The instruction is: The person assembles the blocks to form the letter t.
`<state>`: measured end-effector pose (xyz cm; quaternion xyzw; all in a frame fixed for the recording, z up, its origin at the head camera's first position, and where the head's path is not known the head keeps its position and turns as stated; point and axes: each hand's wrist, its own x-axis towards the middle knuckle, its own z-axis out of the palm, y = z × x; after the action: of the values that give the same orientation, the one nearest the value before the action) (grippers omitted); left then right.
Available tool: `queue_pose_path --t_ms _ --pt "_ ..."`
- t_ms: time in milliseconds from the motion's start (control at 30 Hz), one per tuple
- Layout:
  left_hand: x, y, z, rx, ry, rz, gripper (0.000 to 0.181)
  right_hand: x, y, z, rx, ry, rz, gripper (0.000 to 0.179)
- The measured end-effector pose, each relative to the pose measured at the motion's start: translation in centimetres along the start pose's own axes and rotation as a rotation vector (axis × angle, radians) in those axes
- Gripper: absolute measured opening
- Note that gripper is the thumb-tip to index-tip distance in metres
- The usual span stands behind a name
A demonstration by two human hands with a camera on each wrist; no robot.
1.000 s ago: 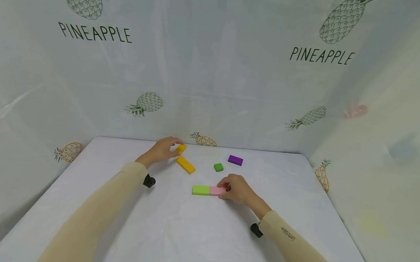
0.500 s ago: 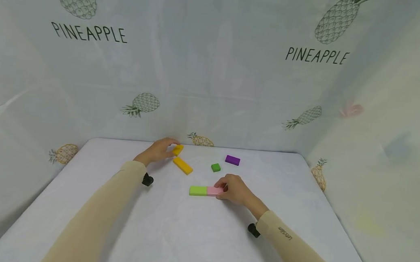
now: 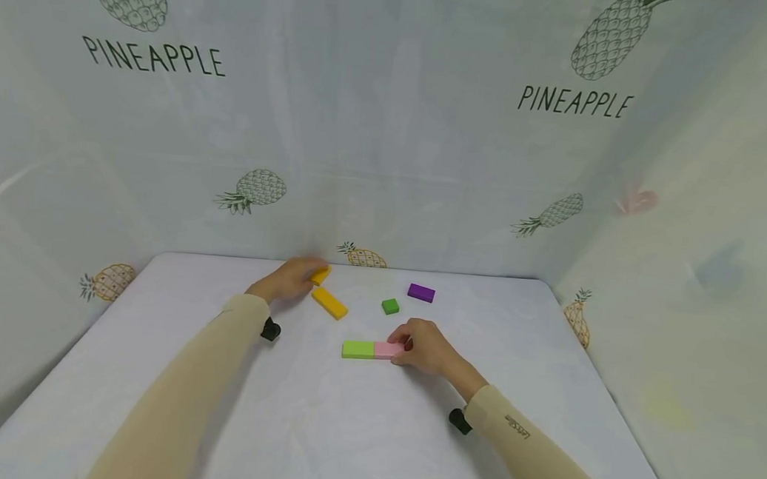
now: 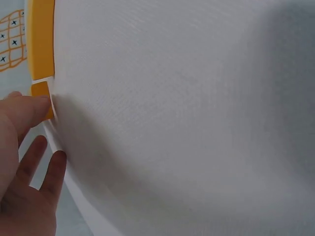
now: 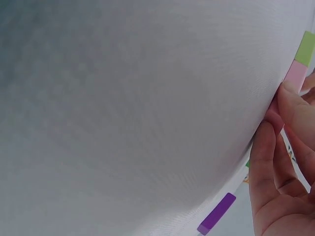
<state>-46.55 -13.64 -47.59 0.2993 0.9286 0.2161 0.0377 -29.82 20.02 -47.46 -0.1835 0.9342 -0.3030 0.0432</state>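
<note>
My left hand is at the back left of the table, with thumb and fingers on a small yellow block. In the left wrist view the thumb lies across this block, whose end faces a longer yellow block with a thin gap between. Nearer the middle, my right hand pinches the right end of a pink block. The left end of the pink block meets a light green block, making one straight row. In the right wrist view, fingers partly hide the pink block.
A small dark green block lies behind the row. To its right and farther back is a purple block. The white table ends at a hanging cloth printed with pineapples, close behind my left hand.
The head view has turned a little to the right. My left fingers have come lower over the small yellow block. The right hand keeps its grip on the pink block.
</note>
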Motion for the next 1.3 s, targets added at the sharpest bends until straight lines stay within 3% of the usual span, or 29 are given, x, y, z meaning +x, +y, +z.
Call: queue_pose_path --t_ms 300,600,833,1300 --pt "0.0 -0.7 0.6 0.070 -0.033 -0.036 0.052 0.2 0.1 0.1 0.013 0.000 -0.004 0.025" --pt "-0.4 -0.5 0.5 0.083 -0.008 -0.074 0.050 0.1 0.0 0.2 0.005 0.003 -0.015 0.026" --pt "-0.6 -0.9 0.3 0.139 -0.025 -0.039 0.050 0.0 -0.1 0.0 0.002 0.001 -0.003 0.025" --pt "-1.5 -1.3 -0.2 0.029 0.045 -0.064 0.048 0.1 0.1 0.1 0.012 0.000 -0.005 0.025"
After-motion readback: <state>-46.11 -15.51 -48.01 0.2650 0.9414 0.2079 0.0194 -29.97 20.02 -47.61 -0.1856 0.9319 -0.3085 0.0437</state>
